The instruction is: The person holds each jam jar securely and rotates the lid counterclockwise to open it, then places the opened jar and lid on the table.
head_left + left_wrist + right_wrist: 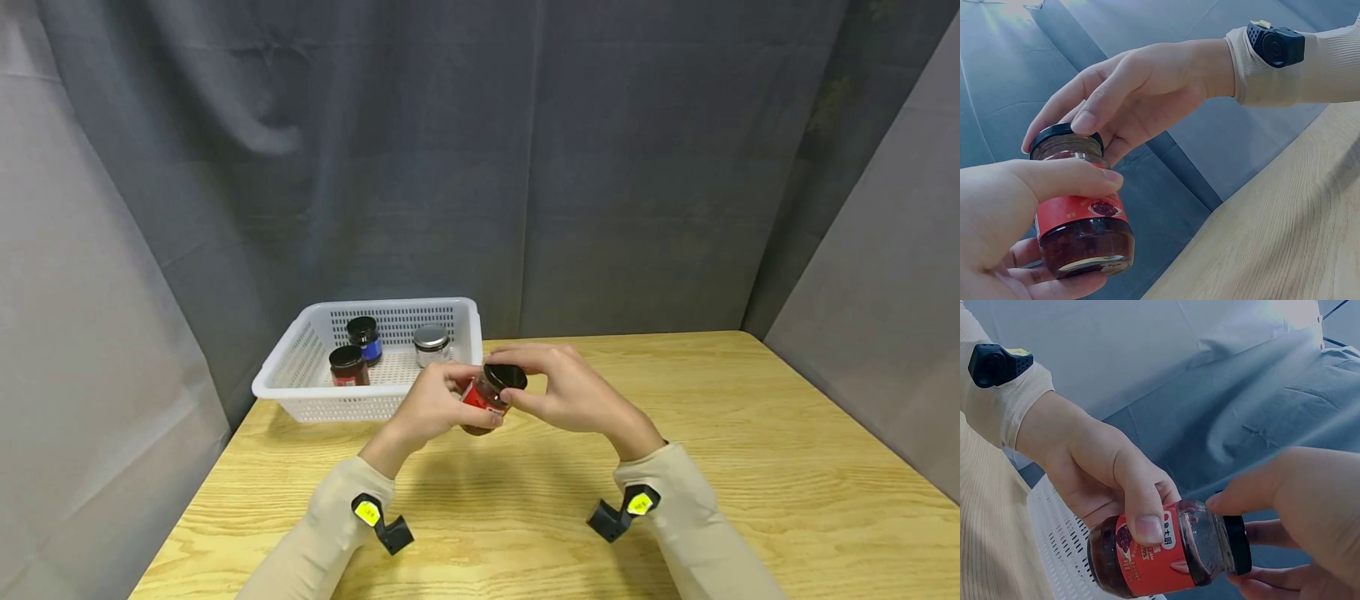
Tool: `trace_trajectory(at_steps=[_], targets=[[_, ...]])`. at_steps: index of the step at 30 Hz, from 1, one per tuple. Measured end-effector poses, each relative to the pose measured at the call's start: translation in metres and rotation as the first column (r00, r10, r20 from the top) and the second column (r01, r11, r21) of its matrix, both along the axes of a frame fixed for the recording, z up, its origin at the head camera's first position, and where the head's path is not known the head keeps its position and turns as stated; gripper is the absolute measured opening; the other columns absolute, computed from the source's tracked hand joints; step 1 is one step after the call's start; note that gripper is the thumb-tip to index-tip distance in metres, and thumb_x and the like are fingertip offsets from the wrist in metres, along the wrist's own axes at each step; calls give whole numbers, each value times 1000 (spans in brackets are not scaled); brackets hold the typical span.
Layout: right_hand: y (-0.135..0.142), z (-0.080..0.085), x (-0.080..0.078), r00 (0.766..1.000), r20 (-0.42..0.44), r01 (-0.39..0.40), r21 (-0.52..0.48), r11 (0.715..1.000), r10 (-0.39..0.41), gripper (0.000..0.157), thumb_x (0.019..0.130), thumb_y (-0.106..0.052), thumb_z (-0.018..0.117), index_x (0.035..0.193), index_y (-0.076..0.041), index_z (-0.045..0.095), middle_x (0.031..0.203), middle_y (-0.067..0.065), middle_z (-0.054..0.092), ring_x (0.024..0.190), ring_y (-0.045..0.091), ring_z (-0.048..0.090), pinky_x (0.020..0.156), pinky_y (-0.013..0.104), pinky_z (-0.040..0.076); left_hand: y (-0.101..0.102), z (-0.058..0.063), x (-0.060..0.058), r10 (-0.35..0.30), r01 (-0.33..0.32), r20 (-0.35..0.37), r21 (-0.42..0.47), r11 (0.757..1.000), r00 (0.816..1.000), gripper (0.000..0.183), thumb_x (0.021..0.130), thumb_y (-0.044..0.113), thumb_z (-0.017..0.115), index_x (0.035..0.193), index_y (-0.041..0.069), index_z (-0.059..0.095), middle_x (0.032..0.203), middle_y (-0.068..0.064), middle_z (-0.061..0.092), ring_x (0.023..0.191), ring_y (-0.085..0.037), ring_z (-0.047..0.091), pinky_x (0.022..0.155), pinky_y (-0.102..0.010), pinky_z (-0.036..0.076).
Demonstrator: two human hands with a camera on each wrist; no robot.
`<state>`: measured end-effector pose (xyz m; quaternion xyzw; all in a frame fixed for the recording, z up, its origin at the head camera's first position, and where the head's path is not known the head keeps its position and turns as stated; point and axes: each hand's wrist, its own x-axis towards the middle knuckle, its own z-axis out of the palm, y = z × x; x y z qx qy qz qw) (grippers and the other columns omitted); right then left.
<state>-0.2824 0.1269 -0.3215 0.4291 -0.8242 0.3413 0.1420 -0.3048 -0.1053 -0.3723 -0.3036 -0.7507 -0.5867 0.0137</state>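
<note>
A glass jar (487,393) with a red label, dark contents and a black lid (506,376) is held tilted above the table, in front of the basket. Around its body curls my left hand (438,402), with the thumb across the label (1066,209). My right hand (566,390) grips the black lid (1239,545) from the side, thumb and fingers on its rim. In the left wrist view the lid sits on the jar's neck, and dark red contents (1088,244) fill the lower part.
A white perforated basket (337,407) stands at the back left of the wooden table (562,508). In it are a dark jar with a red label (348,367), a black-lidded jar with a blue label (365,340) and a silver-lidded clear jar (431,343). Grey curtains (637,183) surround the table.
</note>
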Motion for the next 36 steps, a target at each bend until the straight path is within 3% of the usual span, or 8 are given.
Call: trace_trajectory(at_steps=[4,11,15,19,26,36], targets=[[0,0,1,1000,2,-1,-13,1000,1,43,89,-7,80,131,-8,71,134,8,67,115,23,67,93,50,56,0,0,0,-18,17,8,9,1000,1000,40,70,9,96,107,11,81,96,-7,74,83,-23,62,63,-31,55],[-4,0,0,999,-31,28,-36,999,-29,32,96,-18,78,126,-11,74,123,1,72,108,17,68,92,40,57,1,0,-1,6,-6,-9,-12,1000,1000,38,68,10,97,103,12,81,97,-5,73,85,-25,63,66,-33,56],[-7,0,0,997,-45,55,-51,997,-57,27,94,-17,79,121,-12,77,118,-1,73,104,16,69,88,37,58,2,1,0,17,-17,-15,-16,1000,1000,40,68,10,97,104,12,81,99,-5,73,86,-25,63,67,-33,56],[-8,0,2,996,-49,68,-54,996,-71,30,92,-14,81,121,-11,76,123,3,71,105,18,69,87,39,58,1,2,1,24,-24,-8,-17,1000,1000,42,68,11,97,107,13,81,100,-5,73,86,-25,63,66,-33,56],[-6,-1,3,993,32,113,-62,992,-111,45,90,-15,83,133,-6,69,124,9,64,104,21,69,93,37,56,0,1,1,24,-24,-3,-22,999,1000,44,68,11,97,109,13,81,100,-4,74,87,-25,62,67,-34,55],[-5,0,1,996,0,94,-30,995,-94,38,91,-15,81,127,-8,72,123,2,69,106,19,66,92,42,56,1,2,1,25,-25,-14,-18,1000,1000,46,67,11,98,110,14,81,104,-4,73,89,-27,64,69,-37,55]])
